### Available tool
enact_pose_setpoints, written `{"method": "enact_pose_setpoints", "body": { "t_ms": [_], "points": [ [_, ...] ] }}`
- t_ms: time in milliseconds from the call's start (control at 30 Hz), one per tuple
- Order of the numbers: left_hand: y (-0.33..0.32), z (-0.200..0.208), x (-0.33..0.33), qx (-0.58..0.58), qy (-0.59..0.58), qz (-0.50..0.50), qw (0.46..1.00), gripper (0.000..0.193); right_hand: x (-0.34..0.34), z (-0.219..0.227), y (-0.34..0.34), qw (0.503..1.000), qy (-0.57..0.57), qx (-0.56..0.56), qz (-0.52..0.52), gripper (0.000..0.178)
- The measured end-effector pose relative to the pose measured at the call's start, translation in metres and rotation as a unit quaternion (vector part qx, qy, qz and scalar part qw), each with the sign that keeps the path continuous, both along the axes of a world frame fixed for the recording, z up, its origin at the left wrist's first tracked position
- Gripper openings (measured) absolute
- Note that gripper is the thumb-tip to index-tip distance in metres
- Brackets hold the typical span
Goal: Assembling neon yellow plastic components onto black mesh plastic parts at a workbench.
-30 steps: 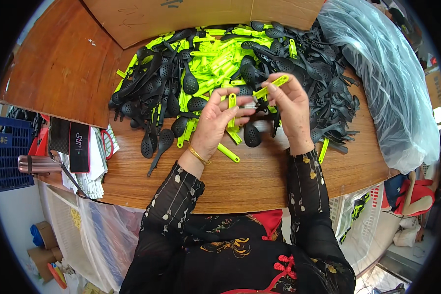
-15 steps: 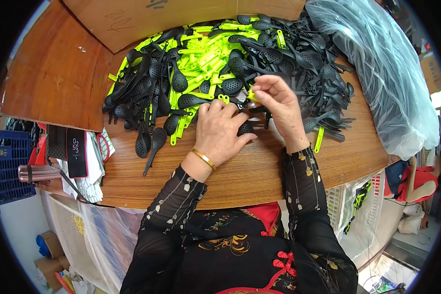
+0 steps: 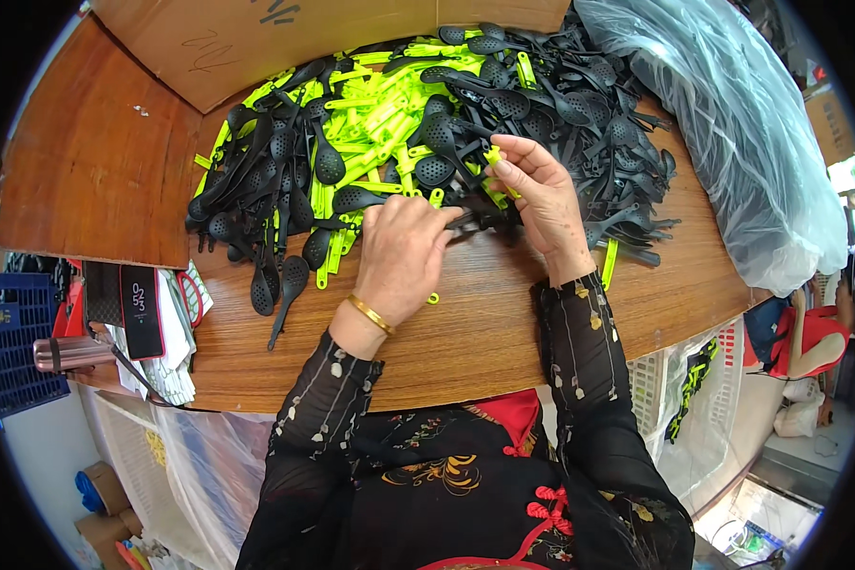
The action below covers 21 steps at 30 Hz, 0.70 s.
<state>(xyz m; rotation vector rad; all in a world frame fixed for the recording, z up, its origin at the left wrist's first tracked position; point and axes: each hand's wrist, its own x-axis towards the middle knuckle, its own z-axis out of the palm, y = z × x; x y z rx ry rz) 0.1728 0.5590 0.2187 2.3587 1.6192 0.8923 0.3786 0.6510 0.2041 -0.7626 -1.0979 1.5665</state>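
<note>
My right hand (image 3: 545, 201) pinches a small lime-green plastic handle (image 3: 494, 156) between thumb and fingertips, at the near edge of the heap. Just left of it, my left hand (image 3: 401, 255) is closed, palm down, with its fingertips on a black plastic utensil (image 3: 473, 224). That utensil is smeared by motion, and its head cannot be made out. Beneath my left palm a lime-green ring end (image 3: 433, 298) peeks out. Beyond both hands lie many lime-green handles (image 3: 380, 119) and black slotted spoons (image 3: 329, 163), piled together.
A cardboard box (image 3: 285, 47) stands behind the heap, beside a brown wooden panel (image 3: 85, 161). Clear plastic sheeting (image 3: 722, 142) lies along the right edge. On the left are a phone (image 3: 143, 313), papers and a pink flask (image 3: 71, 353). One black spoon (image 3: 293, 285) lies near the front.
My left hand has drawn slightly left, baring more of the black utensil. The lime-green ring end now shows beneath it. My right hand keeps its pinch on the handle.
</note>
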Motion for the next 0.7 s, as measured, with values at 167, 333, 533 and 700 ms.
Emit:
{"method": "enact_pose_setpoints", "body": {
  "t_ms": [167, 333, 533, 700],
  "points": [
    [0.014, -0.007, -0.011, -0.087, -0.242, 0.001, 0.966, 0.015, 0.005, 0.009, -0.005, 0.997, -0.059, 0.037, 0.018, 0.019],
    [0.010, -0.010, -0.005, -0.225, -0.411, -0.030, 0.883, 0.019, -0.003, 0.017, -0.016, 0.993, -0.089, 0.063, 0.050, 0.018],
    [0.007, -0.014, -0.003, -0.252, -0.435, -0.031, 0.864, 0.037, -0.017, 0.010, -0.017, 0.950, -0.243, 0.187, 0.061, 0.017],
    [0.008, -0.015, -0.013, -0.207, -0.394, 0.015, 0.895, 0.024, -0.007, 0.023, -0.022, 0.983, -0.172, 0.061, 0.028, 0.019]
  ]
}}
